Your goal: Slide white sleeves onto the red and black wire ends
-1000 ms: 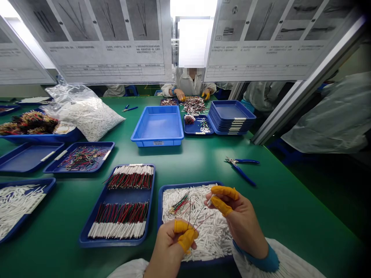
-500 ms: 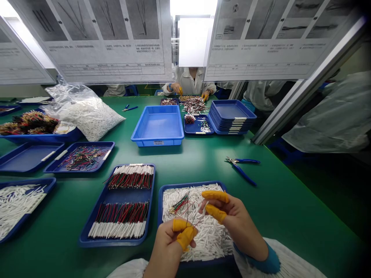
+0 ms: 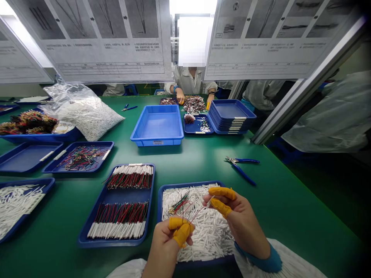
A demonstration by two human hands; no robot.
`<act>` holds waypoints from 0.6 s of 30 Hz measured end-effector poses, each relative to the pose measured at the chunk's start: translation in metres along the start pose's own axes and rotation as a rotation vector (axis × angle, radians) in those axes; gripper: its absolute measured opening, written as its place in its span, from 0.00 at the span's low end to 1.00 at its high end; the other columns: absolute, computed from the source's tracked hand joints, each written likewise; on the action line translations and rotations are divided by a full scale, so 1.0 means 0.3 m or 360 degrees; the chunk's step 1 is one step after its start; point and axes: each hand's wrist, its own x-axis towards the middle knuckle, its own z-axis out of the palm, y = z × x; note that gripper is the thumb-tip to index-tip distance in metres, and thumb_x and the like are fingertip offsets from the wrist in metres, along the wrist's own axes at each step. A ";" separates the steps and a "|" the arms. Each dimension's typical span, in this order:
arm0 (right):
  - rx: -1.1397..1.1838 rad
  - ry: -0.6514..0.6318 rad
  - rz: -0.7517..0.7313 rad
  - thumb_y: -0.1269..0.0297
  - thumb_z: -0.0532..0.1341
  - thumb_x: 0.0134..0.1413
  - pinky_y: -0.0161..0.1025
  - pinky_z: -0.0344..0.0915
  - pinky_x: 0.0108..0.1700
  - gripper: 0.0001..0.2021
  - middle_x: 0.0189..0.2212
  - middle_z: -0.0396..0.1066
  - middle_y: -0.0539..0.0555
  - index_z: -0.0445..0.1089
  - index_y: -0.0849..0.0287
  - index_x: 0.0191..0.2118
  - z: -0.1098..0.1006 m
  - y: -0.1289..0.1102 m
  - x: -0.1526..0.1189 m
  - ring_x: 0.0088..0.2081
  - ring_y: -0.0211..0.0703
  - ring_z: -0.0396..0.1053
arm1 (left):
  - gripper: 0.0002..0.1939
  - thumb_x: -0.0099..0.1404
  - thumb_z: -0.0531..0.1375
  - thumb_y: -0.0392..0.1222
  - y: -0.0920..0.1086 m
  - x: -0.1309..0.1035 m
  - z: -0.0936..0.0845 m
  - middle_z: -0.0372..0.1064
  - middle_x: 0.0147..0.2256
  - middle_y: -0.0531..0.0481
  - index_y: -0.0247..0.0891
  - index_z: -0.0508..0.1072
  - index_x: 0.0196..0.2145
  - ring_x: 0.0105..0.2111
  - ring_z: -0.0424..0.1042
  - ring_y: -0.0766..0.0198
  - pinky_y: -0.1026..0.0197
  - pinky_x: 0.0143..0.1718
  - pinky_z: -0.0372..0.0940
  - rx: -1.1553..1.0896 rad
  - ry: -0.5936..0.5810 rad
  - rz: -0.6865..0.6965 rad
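Head view: several thin wires (image 3: 196,215) are pinched in the left hand (image 3: 174,233) over a tray (image 3: 159,208); a red one slants up-right toward the white tube (image 3: 210,201) pinched in the right hand (image 3: 239,214); whether it enters is unclear.

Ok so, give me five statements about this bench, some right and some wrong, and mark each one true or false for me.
1. The left hand holds thin wires. True.
2. The right hand grips the nearer blue-handled cutters. False: they lie on the green table with their handles apart.
3. The right hand has no finger covers. False: yellow covers sit on its thumb and a finger.
4. The two-row tray holds wires with white ends. True.
5. The tray beneath the hands is filled with black screws. False: it holds mostly loose white tubes, with some coloured wires on top.
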 end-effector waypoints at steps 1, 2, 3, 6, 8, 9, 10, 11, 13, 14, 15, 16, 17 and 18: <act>-0.0021 -0.0029 0.0007 0.64 0.68 0.40 0.44 0.67 0.37 0.08 0.27 0.77 0.54 0.73 0.57 0.30 0.001 0.001 -0.001 0.31 0.47 0.72 | 0.06 0.51 0.62 0.39 0.002 0.000 0.001 0.67 0.17 0.51 0.33 0.75 0.21 0.22 0.64 0.65 0.64 0.27 0.58 0.0007 -0.0003 0.0005; -0.0042 -0.0058 0.0010 0.64 0.68 0.40 0.44 0.67 0.37 0.08 0.27 0.77 0.54 0.73 0.57 0.30 0.003 0.003 -0.003 0.31 0.47 0.72 | 0.07 0.51 0.62 0.39 0.003 -0.001 0.002 0.67 0.18 0.50 0.33 0.74 0.20 0.22 0.64 0.65 0.64 0.27 0.58 0.0012 -0.0010 0.0007; -0.0059 -0.0090 0.0007 0.65 0.68 0.41 0.43 0.67 0.38 0.07 0.27 0.77 0.54 0.73 0.57 0.30 0.005 0.005 -0.004 0.32 0.47 0.73 | 0.07 0.51 0.62 0.39 0.005 -0.001 0.004 0.67 0.18 0.50 0.33 0.74 0.19 0.23 0.64 0.65 0.64 0.27 0.58 0.0015 -0.0018 0.0009; -0.0077 -0.0277 0.0009 0.65 0.67 0.43 0.43 0.67 0.38 0.07 0.27 0.77 0.54 0.73 0.57 0.32 0.009 0.010 -0.009 0.32 0.46 0.73 | 0.07 0.50 0.62 0.39 0.010 -0.003 0.009 0.67 0.18 0.51 0.33 0.74 0.20 0.22 0.64 0.65 0.64 0.27 0.58 -0.0003 -0.0020 0.0004; -0.0078 -0.0469 0.0087 0.65 0.65 0.46 0.43 0.67 0.37 0.09 0.28 0.77 0.54 0.72 0.57 0.36 0.009 0.011 -0.009 0.32 0.45 0.73 | 0.06 0.50 0.62 0.39 0.011 -0.004 0.011 0.67 0.18 0.50 0.33 0.74 0.20 0.22 0.64 0.64 0.64 0.27 0.58 -0.0032 -0.0014 0.0003; -0.0080 -0.0529 0.0133 0.65 0.64 0.46 0.43 0.68 0.37 0.10 0.28 0.77 0.54 0.71 0.57 0.38 0.006 0.011 -0.008 0.31 0.44 0.73 | 0.06 0.50 0.62 0.39 0.011 -0.004 0.011 0.68 0.18 0.50 0.33 0.74 0.21 0.22 0.64 0.65 0.64 0.27 0.59 -0.0048 -0.0014 -0.0003; -0.0082 -0.0536 0.0162 0.64 0.64 0.47 0.43 0.68 0.36 0.12 0.29 0.77 0.54 0.70 0.57 0.40 0.003 0.010 -0.006 0.31 0.44 0.73 | 0.06 0.50 0.63 0.39 0.011 -0.004 0.011 0.68 0.18 0.50 0.33 0.75 0.21 0.21 0.64 0.65 0.64 0.27 0.59 -0.0064 -0.0015 -0.0012; -0.0084 -0.0497 0.0170 0.64 0.64 0.47 0.43 0.68 0.35 0.14 0.29 0.77 0.54 0.69 0.56 0.42 -0.002 0.009 -0.003 0.30 0.43 0.73 | 0.06 0.49 0.63 0.39 0.011 -0.004 0.010 0.68 0.19 0.50 0.33 0.75 0.21 0.21 0.64 0.65 0.64 0.27 0.59 -0.0075 -0.0019 -0.0023; -0.0089 -0.0330 0.0130 0.63 0.65 0.46 0.42 0.69 0.34 0.15 0.30 0.77 0.55 0.68 0.56 0.42 -0.013 0.007 0.004 0.29 0.43 0.72 | 0.06 0.50 0.62 0.40 0.009 -0.003 0.008 0.68 0.19 0.50 0.33 0.75 0.21 0.21 0.64 0.65 0.64 0.27 0.59 -0.0070 -0.0025 -0.0041; -0.0084 -0.0243 0.0107 0.62 0.65 0.45 0.42 0.69 0.33 0.15 0.30 0.77 0.55 0.68 0.57 0.42 -0.017 0.005 0.008 0.29 0.43 0.72 | 0.07 0.50 0.62 0.40 0.007 -0.002 0.007 0.68 0.20 0.50 0.33 0.74 0.20 0.21 0.64 0.65 0.64 0.26 0.58 -0.0056 -0.0035 -0.0046; -0.0072 -0.0172 0.0093 0.62 0.65 0.45 0.42 0.69 0.33 0.16 0.29 0.77 0.55 0.69 0.57 0.42 -0.021 0.003 0.011 0.28 0.43 0.73 | 0.07 0.50 0.62 0.40 0.004 -0.002 0.006 0.68 0.20 0.49 0.33 0.74 0.20 0.21 0.64 0.65 0.64 0.26 0.58 -0.0036 -0.0053 -0.0049; -0.0055 -0.0113 0.0091 0.62 0.66 0.44 0.42 0.70 0.33 0.16 0.29 0.76 0.55 0.69 0.57 0.42 -0.022 0.001 0.013 0.28 0.44 0.73 | 0.08 0.49 0.62 0.40 0.001 -0.001 0.006 0.68 0.21 0.49 0.33 0.73 0.19 0.21 0.64 0.65 0.64 0.25 0.58 -0.0017 -0.0083 -0.0053; -0.0035 -0.0063 0.0095 0.62 0.67 0.43 0.42 0.70 0.32 0.17 0.29 0.76 0.55 0.69 0.58 0.41 -0.022 -0.002 0.014 0.28 0.44 0.73 | 0.08 0.49 0.62 0.40 -0.001 0.000 0.006 0.68 0.21 0.48 0.32 0.73 0.18 0.21 0.63 0.66 0.64 0.24 0.57 0.0000 -0.0119 -0.0060; -0.0011 -0.0028 0.0102 0.62 0.68 0.41 0.43 0.70 0.32 0.17 0.28 0.76 0.55 0.69 0.58 0.40 -0.019 -0.005 0.015 0.28 0.44 0.73 | 0.08 0.49 0.62 0.40 -0.004 0.000 0.007 0.67 0.21 0.49 0.32 0.72 0.18 0.21 0.63 0.66 0.65 0.24 0.57 0.0010 -0.0156 -0.0069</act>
